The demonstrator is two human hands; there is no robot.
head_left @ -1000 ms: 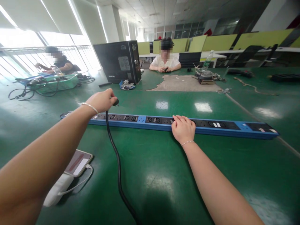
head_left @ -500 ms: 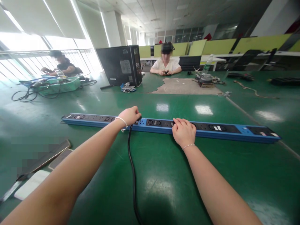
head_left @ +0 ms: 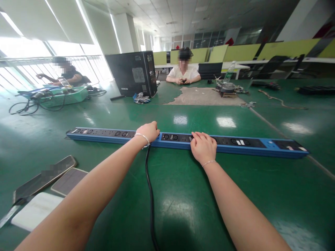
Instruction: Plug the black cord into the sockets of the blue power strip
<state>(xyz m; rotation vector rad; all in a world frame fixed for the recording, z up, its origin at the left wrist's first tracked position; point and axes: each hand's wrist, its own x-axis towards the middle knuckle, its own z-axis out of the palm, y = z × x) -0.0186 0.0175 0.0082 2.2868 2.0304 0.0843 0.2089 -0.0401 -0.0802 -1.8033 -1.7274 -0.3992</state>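
Head view: my left hand (head_left: 148,131) closes around the end of the black cable (head_left: 150,188) at the blue power strip (head_left: 174,144), mid-desk; whether it's seated is hidden. My right hand (head_left: 203,148) grips the strip farther right.

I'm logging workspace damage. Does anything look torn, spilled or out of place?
Yes: on the glossy green tabletop, before the white-shirted person, an irregular beige patch with a ragged left edge interrupts the green, as if torn.

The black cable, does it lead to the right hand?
No, the black cable runs up to the left hand, while the right hand rests on the blue power strip.
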